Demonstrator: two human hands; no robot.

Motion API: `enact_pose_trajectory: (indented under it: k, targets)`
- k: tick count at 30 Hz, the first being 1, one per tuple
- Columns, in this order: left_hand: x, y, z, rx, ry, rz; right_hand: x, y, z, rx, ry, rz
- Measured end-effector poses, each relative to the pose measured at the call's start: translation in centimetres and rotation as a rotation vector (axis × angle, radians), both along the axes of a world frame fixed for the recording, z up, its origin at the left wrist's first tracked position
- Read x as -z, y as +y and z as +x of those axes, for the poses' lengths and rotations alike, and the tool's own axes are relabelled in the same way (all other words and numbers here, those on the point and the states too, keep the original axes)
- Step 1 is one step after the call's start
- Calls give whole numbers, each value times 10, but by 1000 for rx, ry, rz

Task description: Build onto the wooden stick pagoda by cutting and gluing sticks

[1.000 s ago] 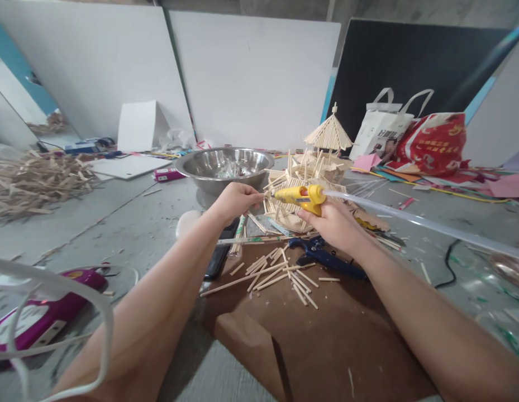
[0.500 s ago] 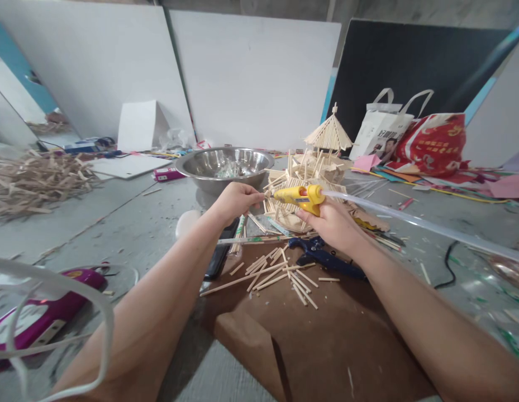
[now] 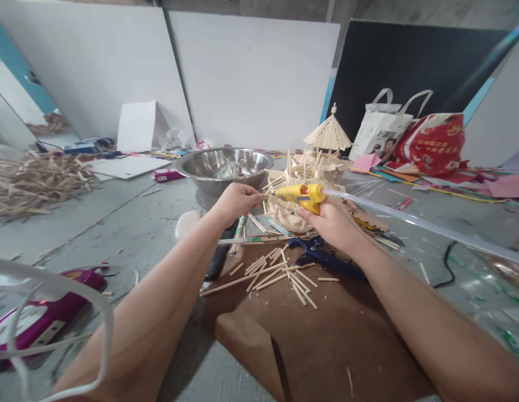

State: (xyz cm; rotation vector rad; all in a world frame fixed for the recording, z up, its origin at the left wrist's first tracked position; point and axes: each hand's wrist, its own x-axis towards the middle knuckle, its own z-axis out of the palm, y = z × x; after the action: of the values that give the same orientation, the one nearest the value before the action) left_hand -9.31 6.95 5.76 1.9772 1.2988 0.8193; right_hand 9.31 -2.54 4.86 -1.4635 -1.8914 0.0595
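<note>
My right hand (image 3: 332,219) is wrapped around a yellow hot glue gun (image 3: 299,194), its nozzle pointing left. A long clear glue stick (image 3: 410,216) runs out of the gun's back to the right. Just left of the nozzle, my left hand (image 3: 239,202) is closed in a pinch; what its fingertips hold is too small to make out. Behind the gun stands a model pavilion (image 3: 328,137) built of thin wooden sticks, its lower part partly covered by the gun and my right hand. Loose wooden sticks (image 3: 280,273) lie below my hands on brown paper (image 3: 326,340).
A steel basin (image 3: 192,170) stands behind my left hand. Dark blue pliers-like tool (image 3: 326,259) lies by my right wrist. A dark phone-like slab (image 3: 217,259) is under my left forearm. Purple power strip (image 3: 70,296) and white cable sit at left; bags (image 3: 431,145) at back right.
The glue gun has tilted or shifted up very slightly at its nozzle. My left hand stays pinched in nearly the same place.
</note>
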Motion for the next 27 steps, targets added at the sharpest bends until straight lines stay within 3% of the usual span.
enact_pose_trajectory:
  k: [27]
  targets:
    - [6, 2, 10, -34, 98, 107, 1, 4, 4, 41, 61, 36]
